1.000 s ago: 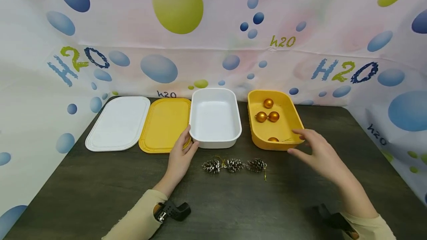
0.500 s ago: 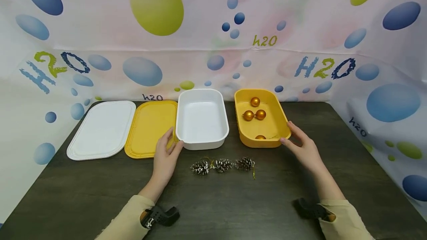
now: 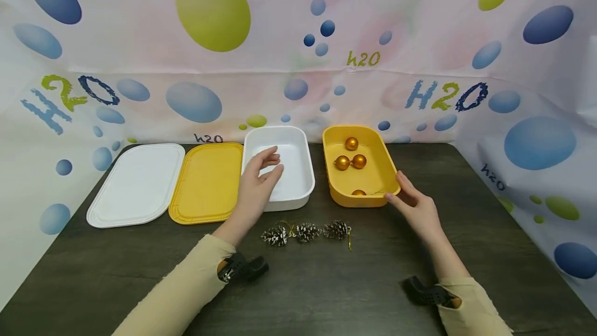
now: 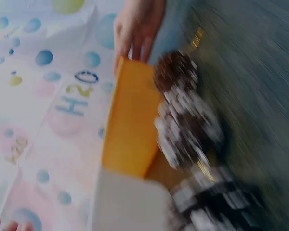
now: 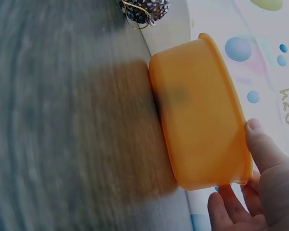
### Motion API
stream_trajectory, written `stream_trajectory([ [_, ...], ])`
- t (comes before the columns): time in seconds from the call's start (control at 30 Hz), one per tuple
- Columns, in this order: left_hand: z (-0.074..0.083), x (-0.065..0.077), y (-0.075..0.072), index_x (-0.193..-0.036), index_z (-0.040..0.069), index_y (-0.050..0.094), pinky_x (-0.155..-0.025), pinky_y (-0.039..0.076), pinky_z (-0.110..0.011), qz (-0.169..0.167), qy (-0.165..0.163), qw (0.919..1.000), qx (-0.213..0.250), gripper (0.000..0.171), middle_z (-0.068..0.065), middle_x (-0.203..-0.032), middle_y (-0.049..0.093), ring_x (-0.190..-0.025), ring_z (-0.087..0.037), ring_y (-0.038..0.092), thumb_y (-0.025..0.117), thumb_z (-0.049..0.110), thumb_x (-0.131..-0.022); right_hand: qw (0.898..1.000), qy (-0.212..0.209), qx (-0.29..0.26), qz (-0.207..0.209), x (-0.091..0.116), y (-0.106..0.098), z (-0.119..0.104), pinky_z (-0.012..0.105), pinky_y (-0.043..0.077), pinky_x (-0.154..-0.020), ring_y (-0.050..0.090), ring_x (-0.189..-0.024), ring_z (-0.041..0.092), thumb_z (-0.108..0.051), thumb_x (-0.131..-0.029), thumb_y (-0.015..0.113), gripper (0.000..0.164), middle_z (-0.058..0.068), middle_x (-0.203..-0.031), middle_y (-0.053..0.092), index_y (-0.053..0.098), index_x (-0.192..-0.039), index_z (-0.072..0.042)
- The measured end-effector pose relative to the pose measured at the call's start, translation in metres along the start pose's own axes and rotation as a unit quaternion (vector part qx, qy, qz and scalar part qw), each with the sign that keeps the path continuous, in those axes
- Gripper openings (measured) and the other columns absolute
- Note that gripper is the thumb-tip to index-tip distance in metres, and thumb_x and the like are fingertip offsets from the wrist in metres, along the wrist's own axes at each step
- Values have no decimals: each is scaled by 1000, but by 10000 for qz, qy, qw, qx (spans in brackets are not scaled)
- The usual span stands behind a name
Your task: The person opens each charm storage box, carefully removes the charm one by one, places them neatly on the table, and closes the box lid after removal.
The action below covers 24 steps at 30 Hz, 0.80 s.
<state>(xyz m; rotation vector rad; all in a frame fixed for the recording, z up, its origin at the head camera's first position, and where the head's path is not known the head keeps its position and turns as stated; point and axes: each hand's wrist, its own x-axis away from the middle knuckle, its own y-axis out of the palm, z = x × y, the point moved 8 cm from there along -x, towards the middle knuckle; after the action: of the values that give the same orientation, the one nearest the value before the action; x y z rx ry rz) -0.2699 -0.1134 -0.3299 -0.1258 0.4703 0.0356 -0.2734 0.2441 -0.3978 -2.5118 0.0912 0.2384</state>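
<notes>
My left hand hovers over the near left part of the white plastic container, fingers loosely bent and holding nothing. With thumb and fingers on either side, my right hand grips the near right corner of the yellow plastic container. In the right wrist view, the thumb of that right hand lies against the rim of the yellow container. Several gold ball ornaments lie inside it. Three frosted pine cones with gold loops lie in a row before the containers.
A white lid lies flat at the far left, with a yellow lid between it and the white container. Behind the dark table hangs a printed backdrop. Black camera mounts sit on both wrists.
My left hand has left the white container's near left corner and risen over its opening. The right hand has closed in on the yellow container's corner. The head view has shifted right.
</notes>
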Motion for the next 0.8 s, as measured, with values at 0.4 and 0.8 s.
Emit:
stream_trajectory([
  [0.4, 0, -28, 100, -122, 5, 60, -87, 50, -23, -2073, -271, 9774, -308, 31, -9, -118, 57, -111, -20, 55, 62, 16, -94, 10000, 18, -80, 22, 0, 1, 3, 23, 37, -100, 35, -135, 19, -41, -88, 67, 69, -2, -150, 34, 39, -145, -16],
  [0.8, -20, -44, 185, -123, 1, 60, -87, 49, -21, -3629, 56, 9212, -1403, 37, -12, -123, 60, -111, -22, 56, 69, 10, -88, 9999, 9, -121, -5, -1, 1, 2, 31, 40, -96, 40, -132, 22, -41, -88, 66, 69, -1, -150, 34, 38, -145, -15],
])
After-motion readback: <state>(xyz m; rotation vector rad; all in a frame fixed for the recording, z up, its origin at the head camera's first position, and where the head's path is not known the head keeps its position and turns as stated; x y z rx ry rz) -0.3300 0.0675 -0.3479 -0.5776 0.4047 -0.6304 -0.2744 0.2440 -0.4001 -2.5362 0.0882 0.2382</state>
